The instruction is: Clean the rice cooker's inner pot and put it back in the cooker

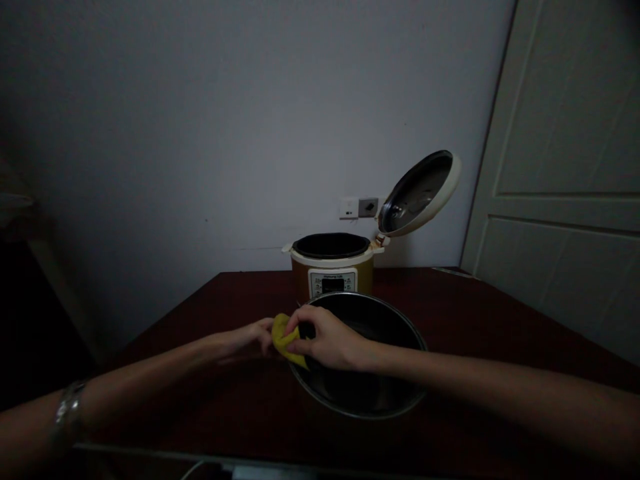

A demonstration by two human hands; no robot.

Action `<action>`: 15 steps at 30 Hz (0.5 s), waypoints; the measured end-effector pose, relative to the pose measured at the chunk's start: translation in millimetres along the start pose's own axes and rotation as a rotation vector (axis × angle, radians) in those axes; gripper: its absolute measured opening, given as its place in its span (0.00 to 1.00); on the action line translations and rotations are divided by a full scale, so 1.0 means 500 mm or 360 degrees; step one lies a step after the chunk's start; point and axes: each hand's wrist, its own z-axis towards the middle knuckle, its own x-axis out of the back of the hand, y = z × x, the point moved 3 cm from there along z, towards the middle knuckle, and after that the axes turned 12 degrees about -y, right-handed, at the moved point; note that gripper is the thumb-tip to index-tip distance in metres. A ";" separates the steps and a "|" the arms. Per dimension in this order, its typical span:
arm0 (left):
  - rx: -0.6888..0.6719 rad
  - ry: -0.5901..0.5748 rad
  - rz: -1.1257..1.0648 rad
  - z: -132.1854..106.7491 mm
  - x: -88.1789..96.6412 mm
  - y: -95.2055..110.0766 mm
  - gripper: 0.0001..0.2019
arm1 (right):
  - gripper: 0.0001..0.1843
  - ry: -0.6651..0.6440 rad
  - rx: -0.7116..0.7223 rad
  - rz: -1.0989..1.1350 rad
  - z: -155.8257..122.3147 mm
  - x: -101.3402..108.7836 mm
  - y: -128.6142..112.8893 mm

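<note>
A dark inner pot [373,400] with a pale metal rim stands tilted towards me on the table. My right hand [330,339] reaches over its mouth, thumb and fingers closed on a yellow cloth [286,339]. That cloth lies folded over the left side of the rim. At the cloth's outer end is my left hand [255,335], its fingers bent against it; some fingertips are hidden. Just behind the pot stands a rice cooker [361,275] with a control panel on its front. Its lid [425,193] is raised to the right.
A dark red-brown table [240,293] carries everything. On the pale wall behind are a white socket plate [349,209] and a grey one [369,207]. A panelled door [560,167] stands at the right. A white cable [193,470] shows at the table's near edge.
</note>
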 end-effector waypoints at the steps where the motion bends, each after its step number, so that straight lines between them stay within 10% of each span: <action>1: -0.0066 -0.0001 -0.0137 -0.004 -0.004 -0.006 0.23 | 0.08 0.0044 0.0049 -0.0051 0.017 0.000 0.012; 6: -0.0103 -0.0094 -0.0224 0.003 -0.014 -0.007 0.17 | 0.06 0.0140 0.0231 -0.0311 0.083 0.026 0.074; 15: -0.0194 0.0365 0.0879 0.081 0.010 0.016 0.16 | 0.14 -0.0028 0.0057 -0.1104 0.060 0.118 0.127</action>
